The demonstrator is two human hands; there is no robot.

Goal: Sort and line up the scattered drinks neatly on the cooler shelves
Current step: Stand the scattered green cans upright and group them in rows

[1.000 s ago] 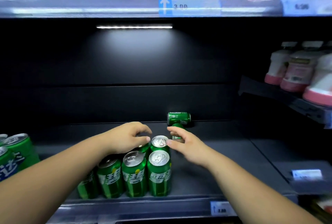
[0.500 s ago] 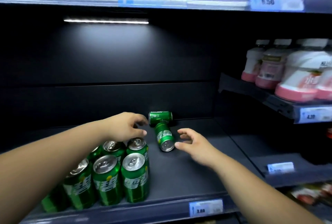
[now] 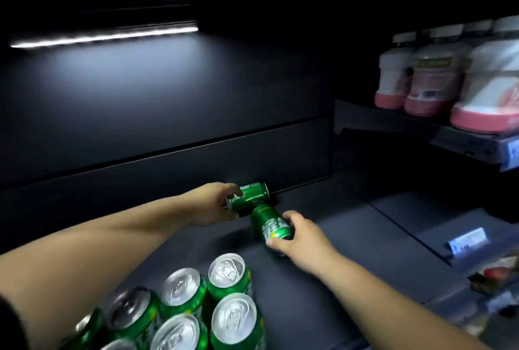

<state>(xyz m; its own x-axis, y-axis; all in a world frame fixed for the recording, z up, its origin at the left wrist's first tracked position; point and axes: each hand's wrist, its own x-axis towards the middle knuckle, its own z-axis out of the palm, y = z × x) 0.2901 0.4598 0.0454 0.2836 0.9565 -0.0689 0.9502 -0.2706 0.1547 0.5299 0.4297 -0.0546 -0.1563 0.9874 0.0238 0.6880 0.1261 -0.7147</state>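
Two green soda cans lie on their sides at the back of the dark cooler shelf (image 3: 323, 240). My left hand (image 3: 216, 205) grips the rear can (image 3: 252, 195), which lies crosswise against the back wall. My right hand (image 3: 297, 237) wraps around the nearer can (image 3: 271, 224), which points toward me. Several upright green cans (image 3: 196, 307) stand grouped at the shelf's front left, silver tops showing.
White-and-pink bottles (image 3: 449, 74) fill a higher shelf on the right. A price tag (image 3: 467, 238) sits on the lower right shelf edge. A light strip (image 3: 104, 38) glows under the shelf above.
Both hands reached back from the upright cans and closed on the two lying cans. The view moved closer and tilted down.
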